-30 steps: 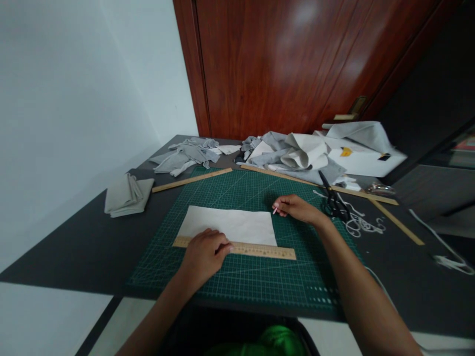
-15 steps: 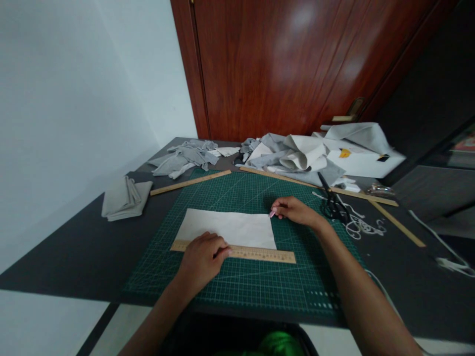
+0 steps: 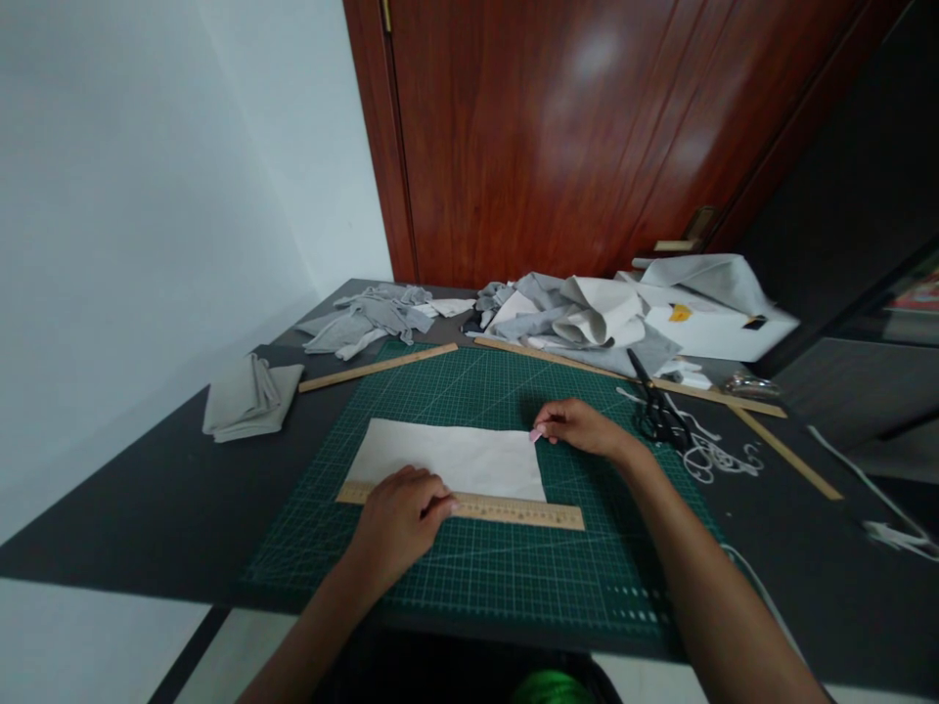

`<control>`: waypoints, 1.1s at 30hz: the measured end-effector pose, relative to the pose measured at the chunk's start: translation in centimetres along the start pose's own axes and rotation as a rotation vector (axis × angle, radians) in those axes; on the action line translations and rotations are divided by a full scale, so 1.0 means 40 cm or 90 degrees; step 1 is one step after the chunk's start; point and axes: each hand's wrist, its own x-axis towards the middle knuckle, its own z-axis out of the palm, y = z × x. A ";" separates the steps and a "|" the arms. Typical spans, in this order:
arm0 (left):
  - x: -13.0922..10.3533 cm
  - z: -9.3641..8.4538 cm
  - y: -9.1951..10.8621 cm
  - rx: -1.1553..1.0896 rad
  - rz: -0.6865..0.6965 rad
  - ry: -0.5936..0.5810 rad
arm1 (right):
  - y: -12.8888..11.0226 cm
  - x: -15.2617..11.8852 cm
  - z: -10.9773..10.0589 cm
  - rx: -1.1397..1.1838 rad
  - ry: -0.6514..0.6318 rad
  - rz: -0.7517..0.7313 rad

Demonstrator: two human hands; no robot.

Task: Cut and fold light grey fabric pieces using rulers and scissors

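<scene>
A white rectangle of fabric (image 3: 462, 454) lies flat on a green cutting mat (image 3: 455, 577). Along its near edge runs a wooden ruler (image 3: 514, 509), which overlaps the cloth and extends past its right side. My left hand (image 3: 403, 513) is closed on the ruler, pressing it down left of its middle. Between thumb and fingers, my right hand (image 3: 576, 427) pinches a small piece of pink tailor's chalk (image 3: 536, 433) at the fabric's far right corner. Whether the chalk touches the cloth, I cannot tell.
Black scissors (image 3: 658, 411) and tangled white cord (image 3: 708, 458) lie right of the mat. More wooden rulers (image 3: 381, 367) rest around its far edges. Folded grey fabric (image 3: 253, 399) sits at left. Piled cloth (image 3: 587, 313) and a white box (image 3: 715, 323) stand against the door.
My right hand has shifted the chalk slightly left, onto the fabric's corner. My left hand keeps its place on the ruler. The whole view has tilted a little.
</scene>
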 end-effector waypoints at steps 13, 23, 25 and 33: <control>0.004 0.001 0.002 0.020 0.006 -0.008 | 0.023 -0.006 -0.017 0.068 -0.006 0.014; 0.002 -0.003 0.005 0.029 0.008 -0.006 | -0.013 -0.022 -0.018 0.079 -0.038 0.024; 0.003 -0.003 0.009 0.031 0.011 -0.002 | -0.031 -0.027 -0.015 0.083 -0.065 0.030; 0.007 0.003 0.006 0.040 0.024 -0.007 | -0.107 -0.048 -0.001 0.101 -0.292 0.073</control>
